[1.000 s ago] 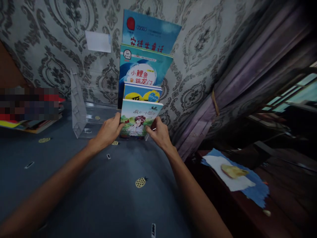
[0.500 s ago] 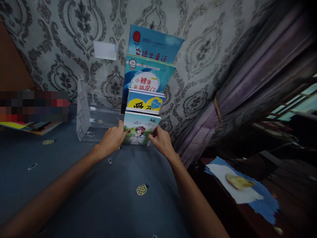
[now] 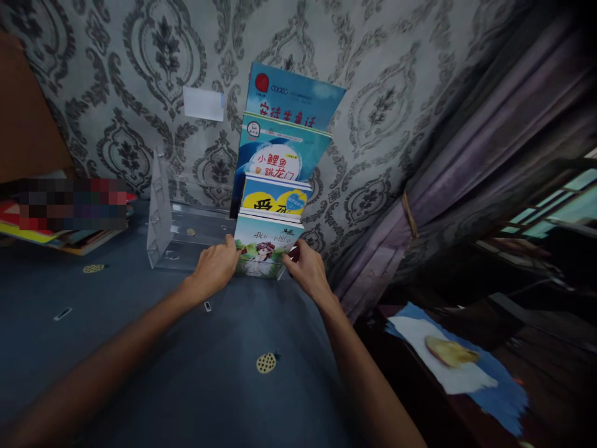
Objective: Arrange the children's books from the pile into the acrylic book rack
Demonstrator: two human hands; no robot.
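Observation:
Several children's books stand upright in tiers in a clear plastic display rack [image 3: 161, 233]. At the front is a pale green book [image 3: 261, 249] with a drawn figure on its cover. My left hand [image 3: 217, 267] is closed at its left edge, the thumb against the side. My right hand [image 3: 306, 267] grips its right edge, thumb at the front and the other fingers mostly hidden. Behind it rise a yellow and blue book [image 3: 275, 198], a teal book [image 3: 284, 146] and a taller blue book [image 3: 298, 93] at the back.
A stack of books [image 3: 69, 242] lies at the left beside a brown box [image 3: 30, 118]. Patterned wallpaper [image 3: 168, 50] backs the dark blue tablecloth [image 3: 177, 373]. At the right are a tied purple curtain [image 3: 433, 137] and a yellowish item [image 3: 451, 351] on white paper.
The view has shifted slightly, so the books and rack sit a little lower in the picture. Both hands stay at the sides of the front book.

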